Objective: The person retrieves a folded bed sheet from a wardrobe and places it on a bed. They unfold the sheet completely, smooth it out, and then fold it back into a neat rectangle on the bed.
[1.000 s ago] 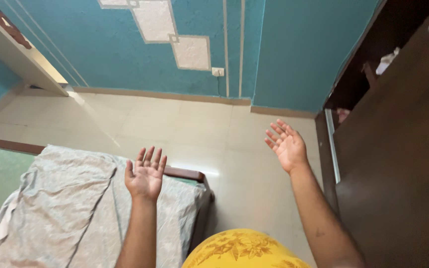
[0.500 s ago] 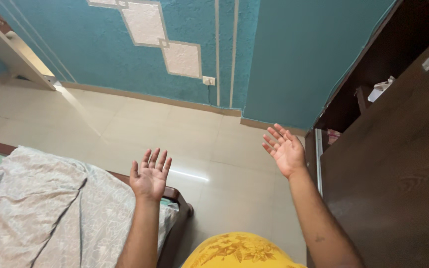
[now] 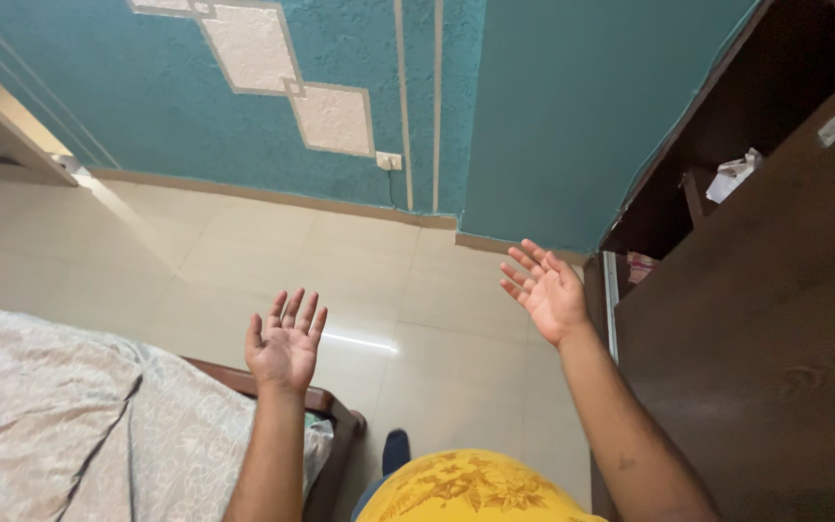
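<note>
Bare left hand (image 3: 285, 343), bare right hand (image 3: 545, 290), both spread empty, one bed (image 3: 99, 425)

Left hand (image 3: 285, 340) is raised palm up, fingers (image 3: 294, 307) spread and slightly curled, holding nothing. It sits above the corner of the bed (image 3: 335, 411), just over the dark wooden frame where the pale floral bedsheet (image 3: 99, 425) ends, without touching either. Right hand (image 3: 548, 290) is likewise raised, palm open and turned inward toward the left, fingers spread and empty. It is well apart from the bed, on the far side of it, above the tiled floor (image 3: 273, 251). Both forearms are bare. The bed is the thing nearest the left hand; its sheet is rumpled, grey-white with a faint leaf pattern.
</note>
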